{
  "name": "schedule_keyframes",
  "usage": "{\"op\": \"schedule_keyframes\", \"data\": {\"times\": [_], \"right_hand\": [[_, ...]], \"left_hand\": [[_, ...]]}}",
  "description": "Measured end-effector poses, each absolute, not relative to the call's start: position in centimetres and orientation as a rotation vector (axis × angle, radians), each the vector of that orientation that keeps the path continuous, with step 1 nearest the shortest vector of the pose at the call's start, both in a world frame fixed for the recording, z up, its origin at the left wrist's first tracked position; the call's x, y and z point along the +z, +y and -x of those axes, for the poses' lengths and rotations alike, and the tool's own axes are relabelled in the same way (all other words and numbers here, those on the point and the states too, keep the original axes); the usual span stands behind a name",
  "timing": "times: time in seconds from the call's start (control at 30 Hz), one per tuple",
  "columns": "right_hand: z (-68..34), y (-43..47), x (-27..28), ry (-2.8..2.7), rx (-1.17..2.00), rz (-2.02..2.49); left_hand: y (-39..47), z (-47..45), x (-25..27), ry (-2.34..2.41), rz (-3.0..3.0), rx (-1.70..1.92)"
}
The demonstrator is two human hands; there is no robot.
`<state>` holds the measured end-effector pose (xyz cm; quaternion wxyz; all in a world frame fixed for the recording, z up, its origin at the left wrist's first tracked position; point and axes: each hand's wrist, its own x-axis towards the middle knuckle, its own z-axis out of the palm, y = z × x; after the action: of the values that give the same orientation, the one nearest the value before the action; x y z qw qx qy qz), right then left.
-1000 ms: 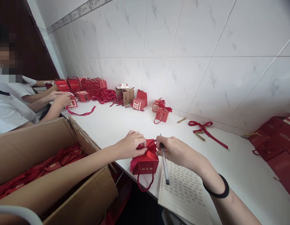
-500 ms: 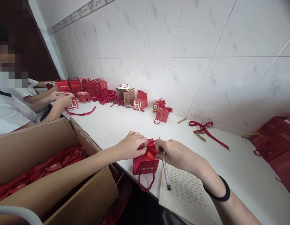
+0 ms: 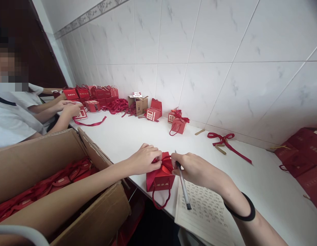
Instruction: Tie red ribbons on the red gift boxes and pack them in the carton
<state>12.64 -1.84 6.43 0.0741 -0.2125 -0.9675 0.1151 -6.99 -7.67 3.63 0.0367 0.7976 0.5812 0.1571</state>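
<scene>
A small red gift box (image 3: pixel 160 183) with a twisted cord handle stands at the table's near edge. Across its top runs a red ribbon (image 3: pixel 167 166) gathered into a bow. My left hand (image 3: pixel 147 159) is closed on the ribbon's left side, fingers pinched at the top of the box. On the other side my right hand (image 3: pixel 192 168) pinches the ribbon's right part. A pen (image 3: pixel 184 188) is also tucked in my right hand, its capped end hanging over a handwritten notebook (image 3: pixel 201 208) beside the box.
An open cardboard carton (image 3: pixel 107 208) of red boxes stands at the left. Along the wall lie red gift boxes (image 3: pixel 178 125), a ribbon pile (image 3: pixel 118 105) and a loose bow (image 3: pixel 222 138). Stacked red boxes (image 3: pixel 304 153) are at the right. A co-worker's hands (image 3: pixel 70 107) work at the far left.
My right hand has drawn very slightly right, and the pen's lower end has swung a little to the right. Both hands keep their pinch on the ribbon; the view shifts slightly.
</scene>
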Motion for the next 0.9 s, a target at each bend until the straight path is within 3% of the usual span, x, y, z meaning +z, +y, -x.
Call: {"op": "schedule_keyframes", "data": {"times": [0.17, 0.3, 0.57, 0.9], "right_hand": [[-12.8, -2.0, 6.8, -2.916, 0.297, 0.679], [-12.9, -3.8, 7.3, -2.788, -0.011, 0.817], [-9.2, -9.1, 2.3, -2.438, -0.598, 0.362], [-8.0, -10.0, 0.3, -2.378, -0.613, 0.353]], "left_hand": [[-7.7, 7.1, 3.5, 1.798, -2.430, 0.479], [-7.6, 7.5, 3.3, 1.823, -2.371, 0.504], [-7.3, 7.3, 3.1, 1.830, -2.308, 0.565], [-7.2, 7.5, 2.8, 1.818, -2.319, 0.599]]}}
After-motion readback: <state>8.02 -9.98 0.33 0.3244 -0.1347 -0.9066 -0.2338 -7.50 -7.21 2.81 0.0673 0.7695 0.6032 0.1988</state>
